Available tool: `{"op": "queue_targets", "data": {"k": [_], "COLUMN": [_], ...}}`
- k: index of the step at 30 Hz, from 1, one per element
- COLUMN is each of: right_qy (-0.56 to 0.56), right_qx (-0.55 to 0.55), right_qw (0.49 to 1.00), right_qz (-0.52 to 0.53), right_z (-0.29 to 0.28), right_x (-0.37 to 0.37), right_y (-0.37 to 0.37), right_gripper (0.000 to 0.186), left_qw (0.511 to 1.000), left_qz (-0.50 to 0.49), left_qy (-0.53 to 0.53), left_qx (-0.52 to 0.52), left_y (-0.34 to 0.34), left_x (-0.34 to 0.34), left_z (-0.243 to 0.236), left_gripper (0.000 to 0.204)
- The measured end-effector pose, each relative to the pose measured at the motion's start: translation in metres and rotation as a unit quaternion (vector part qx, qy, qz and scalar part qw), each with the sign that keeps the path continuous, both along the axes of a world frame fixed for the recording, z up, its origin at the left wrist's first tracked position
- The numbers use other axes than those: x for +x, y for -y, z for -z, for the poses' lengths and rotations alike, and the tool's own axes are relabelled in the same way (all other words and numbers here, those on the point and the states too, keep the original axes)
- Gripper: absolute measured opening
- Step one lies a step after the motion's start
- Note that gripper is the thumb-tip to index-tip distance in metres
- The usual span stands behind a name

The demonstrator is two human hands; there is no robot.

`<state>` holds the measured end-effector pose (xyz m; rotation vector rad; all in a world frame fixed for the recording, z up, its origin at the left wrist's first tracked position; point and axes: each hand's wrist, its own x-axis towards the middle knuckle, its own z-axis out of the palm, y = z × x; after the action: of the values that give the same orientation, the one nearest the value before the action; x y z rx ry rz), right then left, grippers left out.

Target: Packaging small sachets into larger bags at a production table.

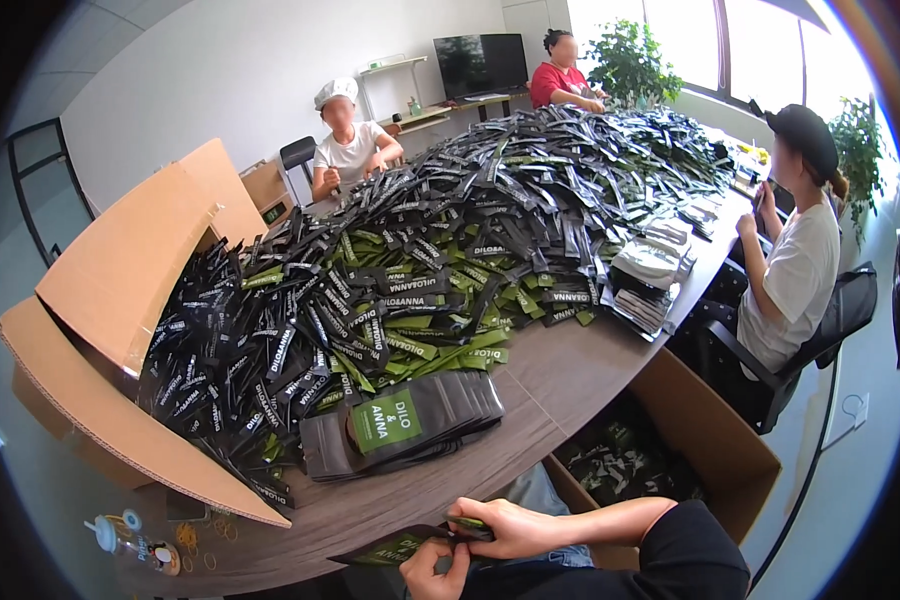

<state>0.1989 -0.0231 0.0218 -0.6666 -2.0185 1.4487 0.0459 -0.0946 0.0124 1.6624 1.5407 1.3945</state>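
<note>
At the table's near edge, my left hand [434, 569] is closed on a flat black pouch [382, 549] with a green label. My right hand [515, 527] is closed just above it, beside the pouch's right end. Between its thumb and fingers shows a small dark green and black stick sachet [468, 522]; how many it holds is hidden. Past my hands lies a stack of similar black pouches [440, 412] with green labels. Behind that rises a big heap of black and green stick sachets [410, 270].
A tipped cardboard box [170, 440] stands at left beside a clear bottle [120, 545] and rubber bands [195, 535]. An open carton [730, 480] with sachets sits below the table at right. Pouch stacks [655, 260] line the right edge. Three people sit around the table.
</note>
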Motion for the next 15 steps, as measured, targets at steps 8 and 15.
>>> {"op": "queue_targets", "data": {"k": [8, 15], "right_qy": [0.028, -0.116], "right_qx": [0.003, -0.210], "right_qw": [0.999, 0.970], "right_qz": [0.016, -0.046], "right_z": [-0.005, -0.010], "right_x": [0.002, -0.006], "right_y": [-0.016, 0.006], "right_gripper": [0.021, 0.017], "left_qw": [0.974, 0.950], "left_qz": [-0.051, 0.122], "left_qy": [-0.121, -0.152], "left_qx": [0.184, 0.243], "left_y": [0.005, -0.003], "left_x": [-0.012, -0.014], "left_z": [-0.015, -0.030], "left_gripper": [0.014, 0.040]}}
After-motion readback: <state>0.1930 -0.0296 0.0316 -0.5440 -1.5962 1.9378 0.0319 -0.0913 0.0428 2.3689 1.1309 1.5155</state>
